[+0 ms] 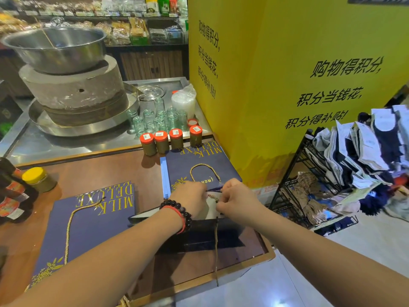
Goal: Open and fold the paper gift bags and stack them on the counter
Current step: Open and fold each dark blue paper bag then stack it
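A navy paper gift bag [208, 237] stands partly opened on the brown counter [106, 169] in front of me, its white inside showing at the top. My left hand [191, 197] and my right hand [235, 199] both pinch its upper rim, close together. A gold cord handle [215, 242] hangs down its near face. Behind the hands lies a stack of flat navy bags [200, 165] printed MILK DELUXE. Another flat stack [88, 224] lies to the left under my left forearm.
Several red-lidded jars [170, 139] stand along the counter's far edge, a yellow-lidded jar [38, 179] and dark bottles at the left. Behind are a stone mill [73, 89] and glass cups. A yellow wall [287, 85] and a black wire rack [309, 173] of packets stand right.
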